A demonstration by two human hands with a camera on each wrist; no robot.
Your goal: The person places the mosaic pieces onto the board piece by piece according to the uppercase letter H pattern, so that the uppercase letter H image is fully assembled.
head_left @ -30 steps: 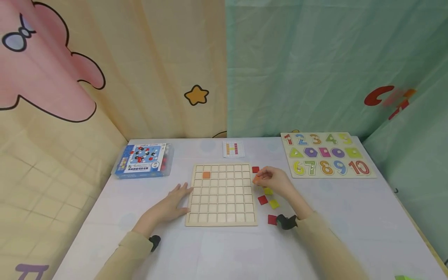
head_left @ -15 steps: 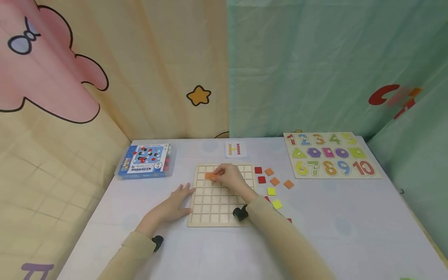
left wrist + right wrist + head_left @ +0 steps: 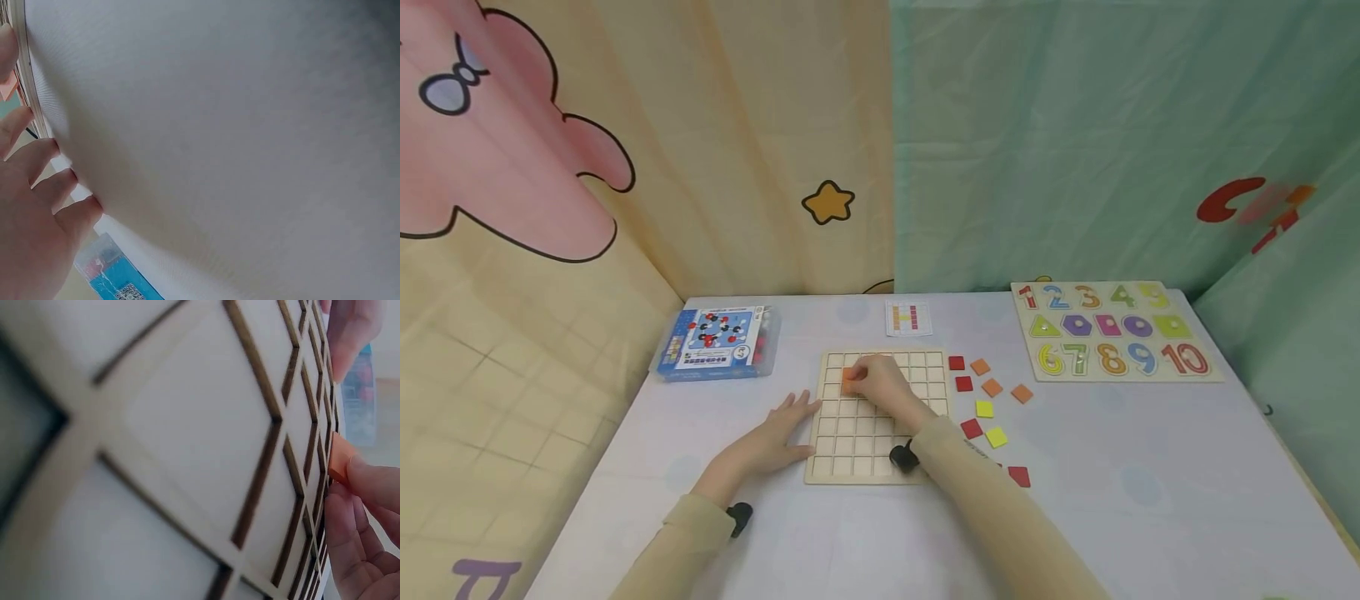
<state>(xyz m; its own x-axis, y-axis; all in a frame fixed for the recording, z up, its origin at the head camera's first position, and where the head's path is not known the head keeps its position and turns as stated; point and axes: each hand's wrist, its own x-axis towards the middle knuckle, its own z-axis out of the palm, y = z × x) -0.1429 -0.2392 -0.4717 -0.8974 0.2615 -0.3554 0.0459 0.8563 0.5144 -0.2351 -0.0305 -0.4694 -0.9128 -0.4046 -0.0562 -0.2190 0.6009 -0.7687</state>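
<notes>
A wooden grid board (image 3: 865, 467) lies flat at the middle of the table. My right hand (image 3: 883, 385) is over its upper left part and pinches an orange square tile (image 3: 341, 457) between thumb and fingers, tilted against the grid's cells. The fingers partly hide the tile and the cells around it in the head view. My left hand (image 3: 773, 437) rests with spread fingers at the board's left edge, its fingertips touching the rim and the table. Right of the board lie loose orange tiles (image 3: 992, 387), red tiles (image 3: 964, 383) and yellow tiles (image 3: 996, 437).
Behind the board lies a small pattern card (image 3: 908, 318). A boxed molecule model set (image 3: 715, 343) stands at the back left. At the back right lies a number and shape puzzle board (image 3: 1112, 333). Curtains hang behind the table (image 3: 1150, 533).
My right hand went left from the loose tiles to the board with an orange tile, then slightly lower over the upper left cells. The left hand stays at the board's edge.
</notes>
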